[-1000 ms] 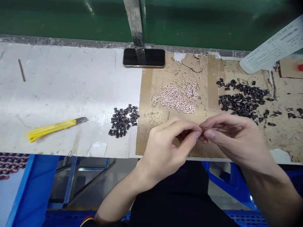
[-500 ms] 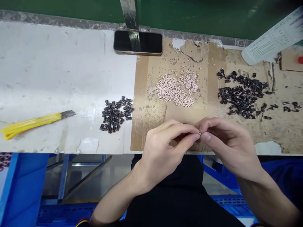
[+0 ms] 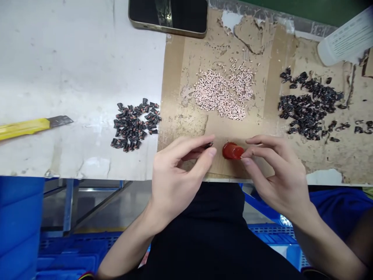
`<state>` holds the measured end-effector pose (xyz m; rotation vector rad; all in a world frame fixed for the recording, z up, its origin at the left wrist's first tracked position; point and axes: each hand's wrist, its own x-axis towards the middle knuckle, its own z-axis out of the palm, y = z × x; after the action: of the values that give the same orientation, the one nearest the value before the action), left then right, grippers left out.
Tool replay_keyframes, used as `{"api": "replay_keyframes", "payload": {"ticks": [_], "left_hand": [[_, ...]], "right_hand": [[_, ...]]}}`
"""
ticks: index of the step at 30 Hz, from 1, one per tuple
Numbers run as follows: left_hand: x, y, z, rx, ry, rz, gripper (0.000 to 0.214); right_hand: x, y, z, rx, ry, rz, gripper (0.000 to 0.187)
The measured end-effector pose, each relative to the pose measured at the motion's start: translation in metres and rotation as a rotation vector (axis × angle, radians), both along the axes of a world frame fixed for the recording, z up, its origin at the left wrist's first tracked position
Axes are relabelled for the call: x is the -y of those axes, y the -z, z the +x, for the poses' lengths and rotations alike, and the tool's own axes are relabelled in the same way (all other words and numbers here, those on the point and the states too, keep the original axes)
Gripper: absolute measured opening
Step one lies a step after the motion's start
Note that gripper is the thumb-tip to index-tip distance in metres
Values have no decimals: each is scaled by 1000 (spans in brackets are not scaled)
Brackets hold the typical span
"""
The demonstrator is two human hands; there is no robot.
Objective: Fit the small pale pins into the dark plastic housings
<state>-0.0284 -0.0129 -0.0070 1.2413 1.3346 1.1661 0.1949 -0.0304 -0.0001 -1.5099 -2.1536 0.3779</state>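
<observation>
My left hand (image 3: 182,171) holds a small black piece (image 3: 209,145) between thumb and fingers, mostly hidden by them. To its right a small red cup-shaped object (image 3: 229,150) stands on the cardboard. Thumb and index finger of my right hand (image 3: 275,171) are pinched together at that red object's right edge; a tiny pale speck shows at the tips, too small to name. Beyond the hands lies a spread of tiny pinkish, copper-coloured pieces (image 3: 214,91). Many black pieces with coppery bits form a left pile (image 3: 134,126) and a larger right pile (image 3: 309,107).
A yellow utility knife (image 3: 26,128) with its blade out lies at the left. At the back is a phone (image 3: 169,17), and a white plastic bottle (image 3: 346,41) lies back right. Blue crates (image 3: 20,225) stand below the table's front edge.
My hands have parted: the left moved left with the black piece, the right stayed by the red object, which was hidden before. The camera view has shifted down and closer.
</observation>
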Motion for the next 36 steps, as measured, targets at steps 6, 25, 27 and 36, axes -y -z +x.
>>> {"api": "replay_keyframes", "payload": {"ticks": [6, 25, 27, 36], "left_hand": [[1, -3, 3, -17, 43, 47, 21], [13, -5, 32, 261, 48, 54, 29], [13, -6, 32, 245, 55, 63, 29], [15, -2, 30, 71, 5, 292, 34]], "right_hand": [[-1, -6, -3, -125, 58, -41, 17], [-2, -27, -34, -804, 249, -376, 14], [-2, -27, -34, -798, 248, -377, 13], [-5, -26, -38, -803, 250, -370, 11]]}}
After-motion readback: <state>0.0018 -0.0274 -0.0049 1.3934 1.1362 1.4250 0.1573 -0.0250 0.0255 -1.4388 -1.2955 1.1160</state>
